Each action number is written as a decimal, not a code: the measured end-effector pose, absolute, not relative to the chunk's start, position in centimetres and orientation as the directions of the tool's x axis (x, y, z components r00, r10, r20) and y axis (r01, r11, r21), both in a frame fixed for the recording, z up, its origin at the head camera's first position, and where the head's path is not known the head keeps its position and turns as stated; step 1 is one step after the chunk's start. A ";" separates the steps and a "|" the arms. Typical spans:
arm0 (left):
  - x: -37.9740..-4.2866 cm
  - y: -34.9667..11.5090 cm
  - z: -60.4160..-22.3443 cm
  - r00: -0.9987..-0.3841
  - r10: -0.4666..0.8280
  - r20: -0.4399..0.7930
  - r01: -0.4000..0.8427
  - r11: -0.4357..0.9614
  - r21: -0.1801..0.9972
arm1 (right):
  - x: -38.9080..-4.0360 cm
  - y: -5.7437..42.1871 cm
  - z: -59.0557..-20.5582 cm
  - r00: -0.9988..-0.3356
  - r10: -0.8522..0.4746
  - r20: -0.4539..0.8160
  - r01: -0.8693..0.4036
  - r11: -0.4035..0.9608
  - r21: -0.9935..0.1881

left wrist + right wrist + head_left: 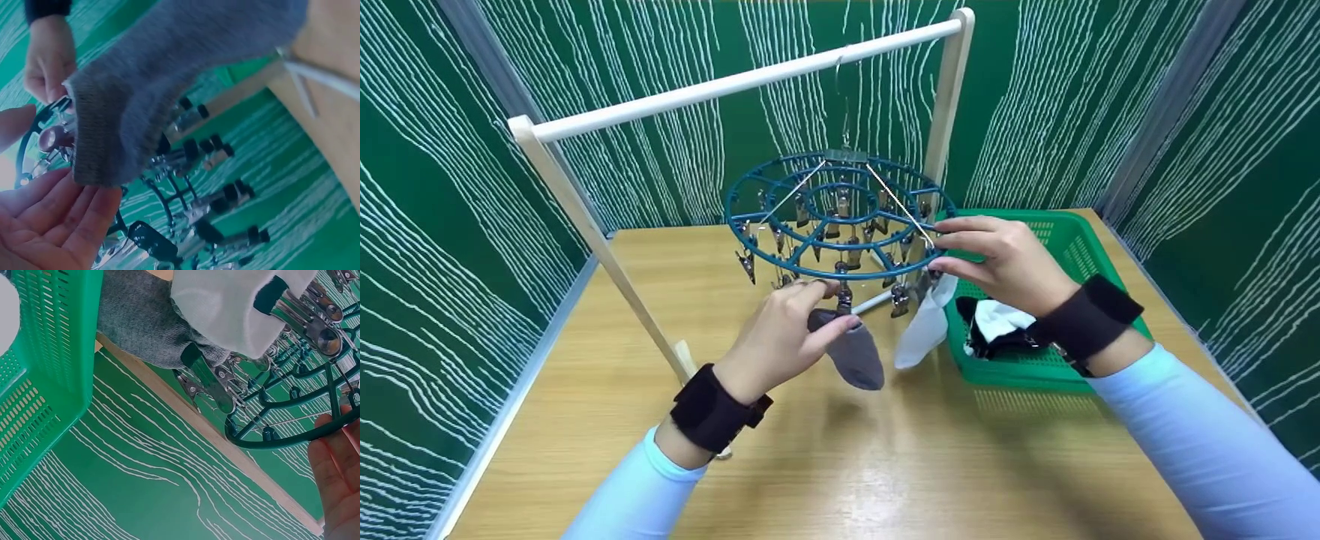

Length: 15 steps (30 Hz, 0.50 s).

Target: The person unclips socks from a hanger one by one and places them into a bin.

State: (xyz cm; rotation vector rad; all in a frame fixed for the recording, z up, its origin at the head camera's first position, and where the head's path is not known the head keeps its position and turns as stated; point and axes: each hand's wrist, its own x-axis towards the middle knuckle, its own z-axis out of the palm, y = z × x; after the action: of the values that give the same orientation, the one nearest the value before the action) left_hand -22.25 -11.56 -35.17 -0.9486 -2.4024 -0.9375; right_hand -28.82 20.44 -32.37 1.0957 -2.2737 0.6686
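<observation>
A round blue-green clip hanger point(802, 262) with metal clips hangs from the rack's bar. My right hand point(1005, 259) pinches its rim on the right, fingers above and thumb below; in the right wrist view the fingers point(334, 455) lie against the rim. From a clip at the near edge hangs a grey sock point(855, 356), toe down. My left hand point(780, 330) is beside that clip, thumb and fingers apart, fingertips right at the sock's cuff point(93, 135). A white sock point(922, 330) hangs near my right hand, and another grey sock point(140, 320) hangs behind it in the right wrist view.
A green perforated basket point(1080, 247) stands at the right, with black and white cloth items point(1001, 322) inside. The wooden rack has a white bar point(750, 79) and two uprights. All stands on a wooden table point(660, 270) enclosed by green patterned walls.
</observation>
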 end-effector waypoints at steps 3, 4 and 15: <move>-22.3 -11.5 -35.0 -0.731 0.446 0.517 0.680 0.539 0.497 | -28.9 20.4 -32.4 -0.532 -0.553 0.641 -0.813 0.546 -0.204; -22.4 -11.5 -35.0 -0.738 0.445 0.507 0.673 0.541 0.505 | -28.9 20.4 -32.4 -0.533 -0.553 0.641 -0.813 0.545 -0.206; -22.9 -11.2 -34.5 -0.786 0.404 0.468 0.618 0.526 0.584 | -28.9 20.4 -32.7 -0.541 -0.548 0.637 -0.810 0.545 -0.219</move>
State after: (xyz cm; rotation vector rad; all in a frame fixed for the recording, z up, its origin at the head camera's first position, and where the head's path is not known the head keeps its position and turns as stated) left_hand -22.95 -11.24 -34.53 -0.8562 -2.4941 -1.1170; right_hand -28.92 20.43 -32.72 1.0960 -2.2794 0.6885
